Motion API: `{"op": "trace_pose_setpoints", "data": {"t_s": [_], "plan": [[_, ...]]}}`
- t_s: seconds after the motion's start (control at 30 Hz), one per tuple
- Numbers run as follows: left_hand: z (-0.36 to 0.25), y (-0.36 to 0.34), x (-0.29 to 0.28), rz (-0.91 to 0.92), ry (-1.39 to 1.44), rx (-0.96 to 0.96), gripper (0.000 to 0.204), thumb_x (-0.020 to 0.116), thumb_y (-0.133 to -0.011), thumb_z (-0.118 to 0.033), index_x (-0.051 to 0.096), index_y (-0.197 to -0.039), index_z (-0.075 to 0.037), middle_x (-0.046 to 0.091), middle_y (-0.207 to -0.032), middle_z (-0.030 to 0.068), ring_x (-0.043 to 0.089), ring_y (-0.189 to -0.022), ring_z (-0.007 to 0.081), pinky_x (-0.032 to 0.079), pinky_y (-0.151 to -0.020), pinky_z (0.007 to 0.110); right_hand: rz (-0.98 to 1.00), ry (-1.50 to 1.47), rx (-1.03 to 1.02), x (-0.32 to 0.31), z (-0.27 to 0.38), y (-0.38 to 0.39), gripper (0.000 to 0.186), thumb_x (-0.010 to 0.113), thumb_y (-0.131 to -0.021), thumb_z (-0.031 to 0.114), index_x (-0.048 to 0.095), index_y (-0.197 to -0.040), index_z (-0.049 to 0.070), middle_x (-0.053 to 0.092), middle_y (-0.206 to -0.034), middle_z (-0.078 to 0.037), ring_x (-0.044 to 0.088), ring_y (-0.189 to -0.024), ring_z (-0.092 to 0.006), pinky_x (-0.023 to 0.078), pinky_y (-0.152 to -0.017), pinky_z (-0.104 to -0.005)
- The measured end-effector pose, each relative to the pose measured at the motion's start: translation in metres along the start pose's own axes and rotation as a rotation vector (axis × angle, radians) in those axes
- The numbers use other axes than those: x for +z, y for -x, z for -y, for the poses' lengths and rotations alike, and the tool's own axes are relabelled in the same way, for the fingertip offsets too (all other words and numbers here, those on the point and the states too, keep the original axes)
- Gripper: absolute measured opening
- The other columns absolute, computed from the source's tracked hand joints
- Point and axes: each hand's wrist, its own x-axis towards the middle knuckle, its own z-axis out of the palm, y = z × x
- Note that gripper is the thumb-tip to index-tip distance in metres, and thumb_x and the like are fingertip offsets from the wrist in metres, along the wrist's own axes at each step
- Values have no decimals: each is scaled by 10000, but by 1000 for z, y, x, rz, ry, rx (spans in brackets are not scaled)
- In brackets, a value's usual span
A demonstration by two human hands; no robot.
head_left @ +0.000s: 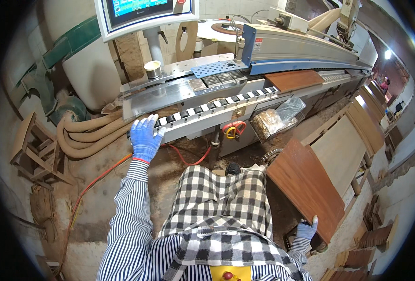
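My left hand point(146, 136), in a blue-and-white work glove, rests on the near left end of a roller rail point(202, 111) with black and white rollers. Its fingers are stretched out and the thumb stands apart. At lower right, my gloved right hand point(305, 230) grips the near edge of a reddish-brown wooden panel point(305, 180); some of its fingers are hidden. This panel lies across the near end of a grey-topped board stack point(341, 147). On the long machine, another brown panel point(294, 80) lies flat under the blue-edged beam point(301, 65).
Scissors with red and yellow handles point(234, 129) hang on the machine's front, beside a bin point(275, 122) holding clear plastic. A control screen point(139, 9) stands above. Thick hoses point(88, 136), a wooden stool point(39, 152) and an orange floor hose point(78, 199) are at left.
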Motion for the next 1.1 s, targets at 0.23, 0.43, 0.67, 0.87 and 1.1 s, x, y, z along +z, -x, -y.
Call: {"op": "trace_pose_setpoints", "data": {"t_s": [0.23, 0.43, 0.67, 0.87, 1.1], "plan": [[-50, 26, -54, 170, 299, 82, 773, 603, -819, -607, 474, -1369, -79, 466, -1400, 164, 383, -1328, 336, 201, -1152, 476, 413, 198, 115, 145, -34, 38, 233, 623, -901, 264, 574, -1035, 80, 610, -750, -1, 535, -589, -112, 471, -593, -298], [-75, 50, -98, 234, 261, 238, 811, 659, -754, -621, 512, -1336, -77, 434, -1412, 187, 351, -1330, 395, 234, -1127, 507, 748, 334, 373, 263, -105, 61, 211, 496, -968, 201, 572, -998, 6, 575, -782, -44, 514, -627, -101, 473, -627, -261], [-20, 75, -111, 140, 52, 12, 689, 665, -788, -562, 579, -1255, -62, 534, -1312, 179, 436, -1269, 384, 324, -1068, 501, 1099, 677, -78, 348, -194, 88, 163, 603, -943, 178, 575, -1025, 40, 601, -849, -43, 603, -694, -128, 592, -702, -300], [18, 72, -89, 62, 15, -146, 644, 760, -762, -407, 576, -1260, -42, 519, -1353, 186, 447, -1285, 363, 362, -1061, 459, 917, 40, 871, 384, -227, 86, 306, 632, -924, 229, 548, -1130, 19, 629, -1062, -139, 649, -995, -286, 534, -943, -466], [51, 33, -57, 148, 1, -275, 662, 712, -796, -465, 559, -1287, -50, 491, -1391, 174, 405, -1329, 330, 312, -1102, 431, 1073, 393, 631, 341, -163, 75, 617, 605, -927, 279, 361, -1404, -28, 566, -1246, -205, 617, -1025, -246, 504, -929, -385]]}}
